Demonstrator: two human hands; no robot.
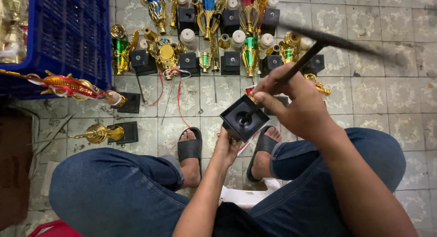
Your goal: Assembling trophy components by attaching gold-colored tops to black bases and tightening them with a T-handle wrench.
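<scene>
My left hand [226,148] holds a black square trophy base [244,118] from below, its hollow underside turned up toward me. My right hand [296,105] grips the dark handle of a long T-shaped tool [304,59] whose tip goes into the hole in the middle of the base. The tool's crossbar is blurred. A red and gold trophy part [251,91] shows just behind the base. I sit with both knees in blue jeans and my feet in black sandals [190,149] on the tiled floor.
Several gold trophies with green, blue and red cups on black bases [231,62] lie in rows on the floor ahead. Two assembled trophies [98,133] lie on their sides at left. A blue plastic crate [68,36] stands at the upper left.
</scene>
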